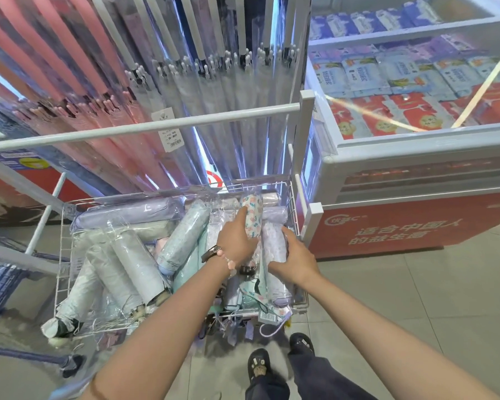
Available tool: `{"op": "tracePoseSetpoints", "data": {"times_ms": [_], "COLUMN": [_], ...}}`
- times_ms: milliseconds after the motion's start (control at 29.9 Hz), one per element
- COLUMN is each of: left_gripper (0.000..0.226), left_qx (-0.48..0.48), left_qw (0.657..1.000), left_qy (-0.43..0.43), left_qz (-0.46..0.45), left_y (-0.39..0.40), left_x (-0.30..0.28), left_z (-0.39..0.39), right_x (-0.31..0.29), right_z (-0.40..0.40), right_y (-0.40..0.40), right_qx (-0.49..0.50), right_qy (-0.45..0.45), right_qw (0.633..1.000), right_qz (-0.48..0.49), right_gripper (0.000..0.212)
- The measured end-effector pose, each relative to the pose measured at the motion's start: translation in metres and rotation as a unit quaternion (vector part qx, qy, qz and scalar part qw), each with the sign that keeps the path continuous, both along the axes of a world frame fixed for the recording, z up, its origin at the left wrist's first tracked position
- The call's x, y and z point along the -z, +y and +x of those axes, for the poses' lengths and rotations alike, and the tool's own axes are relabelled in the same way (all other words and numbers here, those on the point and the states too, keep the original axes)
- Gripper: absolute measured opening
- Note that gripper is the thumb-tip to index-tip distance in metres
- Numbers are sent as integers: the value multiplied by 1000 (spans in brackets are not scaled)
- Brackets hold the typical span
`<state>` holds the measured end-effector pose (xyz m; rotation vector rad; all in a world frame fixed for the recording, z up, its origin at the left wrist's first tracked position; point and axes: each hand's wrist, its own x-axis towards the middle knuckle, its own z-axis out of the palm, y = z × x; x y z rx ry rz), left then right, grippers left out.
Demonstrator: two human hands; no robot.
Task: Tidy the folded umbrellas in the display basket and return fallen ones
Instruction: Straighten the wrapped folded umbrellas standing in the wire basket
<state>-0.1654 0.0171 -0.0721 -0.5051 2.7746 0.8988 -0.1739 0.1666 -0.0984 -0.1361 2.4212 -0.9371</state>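
A white wire display basket holds several folded umbrellas in clear plastic sleeves. My left hand grips a white umbrella with a coloured floral print at the basket's right side. My right hand closes around a pale lilac umbrella lying just right of it. A light blue umbrella lies slanted in the middle. Grey-white umbrellas lie at the left, and one of them pokes out over the basket's front left edge. A long lilac umbrella lies across the back.
Long umbrellas hang on a rack behind a white rail above the basket. A chest freezer with a red front stands close on the right. My feet stand on the tiled floor below the basket. Tags and straps dangle from its front edge.
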Motion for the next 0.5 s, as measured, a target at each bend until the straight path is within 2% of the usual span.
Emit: {"op": "tracePoseSetpoints", "data": {"times_ms": [234, 501], "left_gripper": [86, 88], "left_qx": [-2, 10], "left_qw": [1000, 998], "left_qy": [-23, -57], "left_qz": [16, 32], "left_y": [1, 12], "left_x": [10, 19], "left_z": [21, 33], "right_x": [-3, -5], "right_z": [10, 15], "right_y": [8, 10], "right_qx": [19, 34], "right_qy": [51, 75], "right_qw": [998, 996], "right_qz": [21, 43], "right_gripper": [90, 88]}}
